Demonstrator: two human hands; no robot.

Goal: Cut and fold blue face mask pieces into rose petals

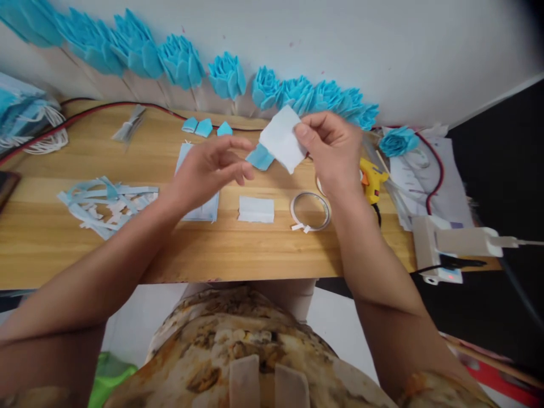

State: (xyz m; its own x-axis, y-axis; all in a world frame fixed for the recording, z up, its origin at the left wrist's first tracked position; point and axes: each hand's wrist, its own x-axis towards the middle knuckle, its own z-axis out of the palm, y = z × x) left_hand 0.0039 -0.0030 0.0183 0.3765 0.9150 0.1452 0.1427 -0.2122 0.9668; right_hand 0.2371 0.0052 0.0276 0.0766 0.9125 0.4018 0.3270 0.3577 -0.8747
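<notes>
My right hand [335,147] pinches a white square of thin, soft sheet [283,136] between thumb and fingers, above the table. A light-blue piece [260,157] shows at the square's lower left; whether it is joined to the square or lies behind it, I cannot tell. Just left of it, my left hand [212,167] hovers with its fingers apart and nothing in them. Under that hand, partly hidden, lies a pale-blue face mask [204,209]. A small white rectangular piece [256,209] rests on the wood, beside a roll of tape [311,211] with short white strips at its rim.
Blue petalled flowers [182,61] line the wall. Folded blue pieces [204,127] lie at the back. Cut strips [108,204] and stacked masks [25,113] are at left. A yellow glue gun [373,180], power strip [429,243] and cable [440,170] are at right.
</notes>
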